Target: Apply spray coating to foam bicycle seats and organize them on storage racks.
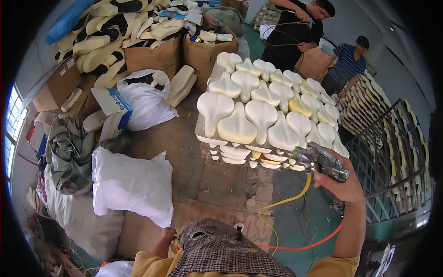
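Observation:
In my right hand (339, 182) is a spray gun (323, 161), its nozzle toward the near right corner of a stacked block of foam saddle-shaped pads (260, 115). The pads are cream, some yellower, in rows on a board, with more layers below. A yellow hose (302, 191) runs down from the gun. Below my right wrist hangs a metal fitting (339, 207) joined to an orange-red hose (318, 244). My left hand (169, 233) is low beside my checked apron (217, 249), its fingers looking curled; what they hold, if anything, is hidden.
White sacks (134, 184) lie at the left. Cardboard boxes (154, 57) and a heap of foam pieces (106, 32) stand behind. A metal rack (392, 157) of pads is at the right. A person in black (293, 34) and one in a striped shirt (348, 60) are at the back.

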The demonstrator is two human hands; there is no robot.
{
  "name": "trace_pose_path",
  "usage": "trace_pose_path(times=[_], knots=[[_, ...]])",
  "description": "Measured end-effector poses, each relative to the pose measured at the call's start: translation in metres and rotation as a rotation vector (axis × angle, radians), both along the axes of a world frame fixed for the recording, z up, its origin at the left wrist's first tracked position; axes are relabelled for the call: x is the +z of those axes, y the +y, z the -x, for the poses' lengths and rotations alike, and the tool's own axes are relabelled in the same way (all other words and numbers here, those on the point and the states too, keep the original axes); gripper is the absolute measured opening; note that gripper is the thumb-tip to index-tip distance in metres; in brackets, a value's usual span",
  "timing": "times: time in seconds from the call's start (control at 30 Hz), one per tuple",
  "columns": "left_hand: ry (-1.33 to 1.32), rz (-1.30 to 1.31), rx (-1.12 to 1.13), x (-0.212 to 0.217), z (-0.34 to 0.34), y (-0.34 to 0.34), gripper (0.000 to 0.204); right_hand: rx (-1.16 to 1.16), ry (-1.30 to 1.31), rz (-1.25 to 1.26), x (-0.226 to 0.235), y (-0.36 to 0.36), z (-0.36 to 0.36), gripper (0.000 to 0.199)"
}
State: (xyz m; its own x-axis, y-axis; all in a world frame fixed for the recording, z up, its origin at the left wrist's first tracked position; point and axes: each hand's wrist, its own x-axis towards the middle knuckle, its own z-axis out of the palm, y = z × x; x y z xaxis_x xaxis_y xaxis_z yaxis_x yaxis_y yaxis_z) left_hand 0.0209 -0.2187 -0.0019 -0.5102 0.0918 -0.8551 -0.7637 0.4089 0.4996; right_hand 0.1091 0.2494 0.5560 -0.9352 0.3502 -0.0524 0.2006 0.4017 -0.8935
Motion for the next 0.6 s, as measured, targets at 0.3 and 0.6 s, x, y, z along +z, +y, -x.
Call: trace_pose_path(times=[0.3, 0.6], knots=[[0.009, -0.053, 0.075, 0.01, 0.001, 0.013, 0.024, 0.01, 0.082, -0.027, 0.006, -0.007, 0.039, 0.047], [-0.05, 0.046, 0.075, 0.016, -0.005, 0.005, 0.024, 0.003, 0.088, -0.012, 0.0, -0.002, 0.055, 0.051]])
